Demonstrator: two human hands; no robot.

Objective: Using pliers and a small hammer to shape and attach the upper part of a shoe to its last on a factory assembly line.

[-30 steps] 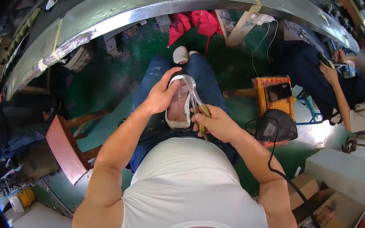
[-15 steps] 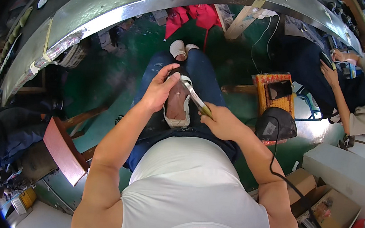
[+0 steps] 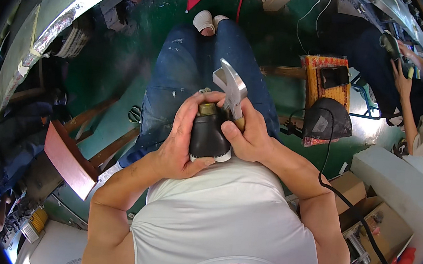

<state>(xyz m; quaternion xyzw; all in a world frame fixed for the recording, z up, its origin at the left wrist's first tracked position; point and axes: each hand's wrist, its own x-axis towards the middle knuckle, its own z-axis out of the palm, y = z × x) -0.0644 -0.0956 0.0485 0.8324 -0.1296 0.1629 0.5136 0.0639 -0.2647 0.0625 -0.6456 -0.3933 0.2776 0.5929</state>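
Observation:
Against my stomach I hold a shoe upper stretched on a last, its black leather heel (image 3: 207, 136) facing me. A jagged white edge runs round the bottom, and the yellowish last top (image 3: 206, 109) shows through the opening. My left hand (image 3: 184, 137) wraps the shoe's left side, its thumb under the heel edge. My right hand (image 3: 248, 133) is closed round the light handle of metal lasting pincers (image 3: 235, 94), whose curved head points up and away from me. Fingers of that hand also rest by the shoe's right side; the toe is hidden.
On the right, an orange woven stool (image 3: 347, 89) bears a dark phone (image 3: 334, 77) and a black pad (image 3: 326, 122) with a cable. A co-worker's hand (image 3: 400, 78) is farther right. Scissors (image 3: 135, 114) lie left of my legs, near a reddish wooden stool (image 3: 70, 161). A metal-edged bench (image 3: 74, 12) curves ahead.
The shoe has been turned from sole up to heel toward me and brought closer to my body. The pincers have come off its edge and now point upward. The view has shifted slightly.

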